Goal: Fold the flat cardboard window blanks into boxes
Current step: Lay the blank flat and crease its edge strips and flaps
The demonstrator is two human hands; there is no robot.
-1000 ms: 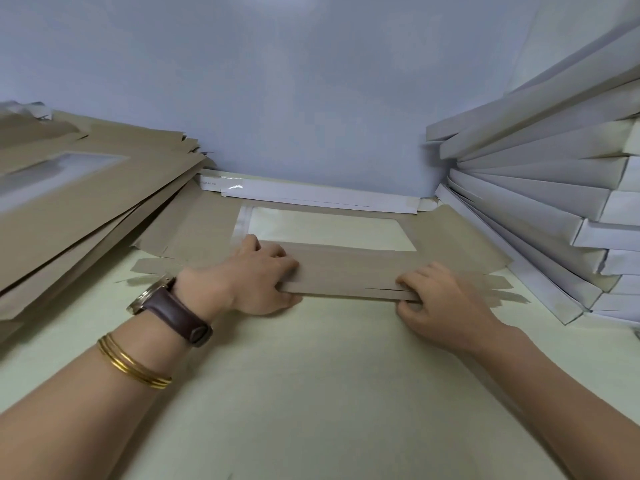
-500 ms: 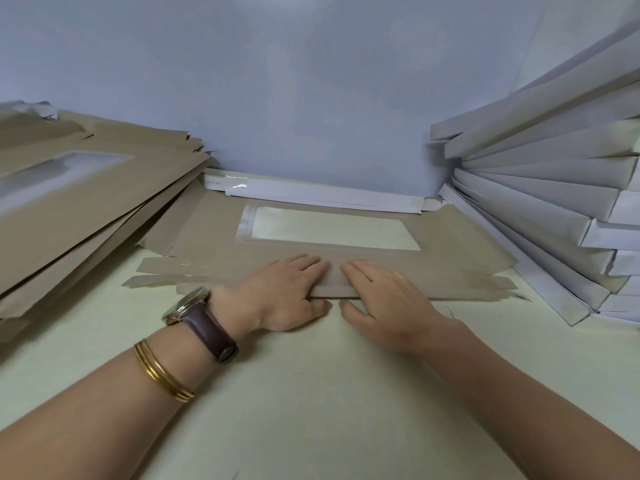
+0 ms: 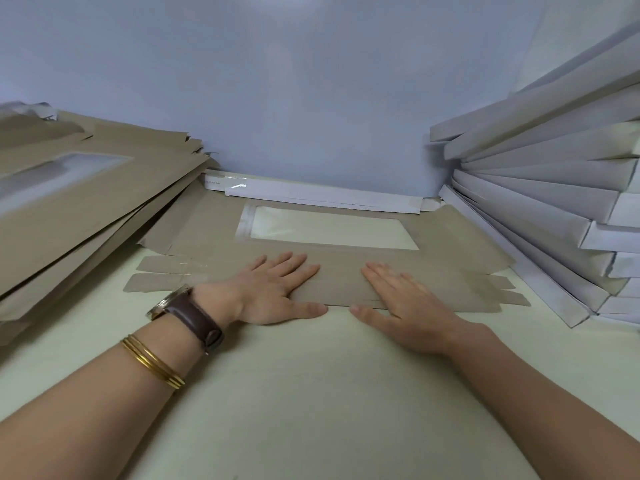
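A brown cardboard window blank (image 3: pixel 450 244) lies flat on the pale table, its clear window (image 3: pixel 329 230) toward the wall. Its near long flap (image 3: pixel 343 282) is folded over and lies flat. My left hand (image 3: pixel 273 292) presses on that flap with straight fingers, the thumb along the near edge. My right hand (image 3: pixel 405 299) lies flat on the flap just to the right, fingers spread, also pressing down. Narrow end tabs (image 3: pixel 156 275) stick out at both ends of the blank.
A slanting pile of flat brown window blanks (image 3: pixel 79 202) fills the left side. Stacked white folded boxes (image 3: pixel 554 202) lean along the right. A flat white piece (image 3: pixel 311 194) lies against the blue-grey back wall. Bare pale table surface (image 3: pixel 311 393) spreads between my arms.
The near flap, first pinched at its edge and slightly raised, is now pressed flat. My hands came together at the middle and then slid slightly apart, fingers straightened.
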